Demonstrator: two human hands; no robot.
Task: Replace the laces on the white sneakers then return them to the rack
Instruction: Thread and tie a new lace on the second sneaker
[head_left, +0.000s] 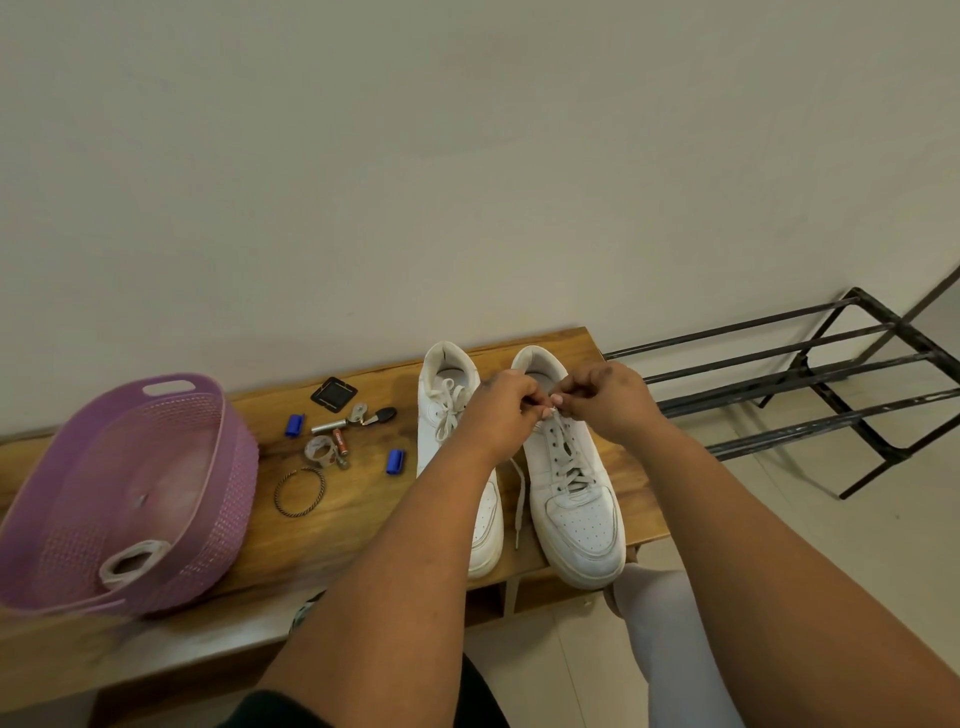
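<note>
White sneakers stand side by side on the wooden bench (332, 525), the right sneaker (569, 483) just right of the left sneaker (457, 441), toes toward the person. Above the right sneaker's upper eyelets, the left hand (501, 415) and right hand (605, 402) both pinch its lace (519, 499), one end of which trails between the sneakers. Left of the sneakers lie small oddments and a purple basket (218, 519); the black rack (810, 384) stands right of them.

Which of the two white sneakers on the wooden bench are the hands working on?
The white sneaker on the right, nearer the black metal rack. Both the left hand and right hand pinch its lace at the top eyelets; the other white sneaker lies untouched.
</note>
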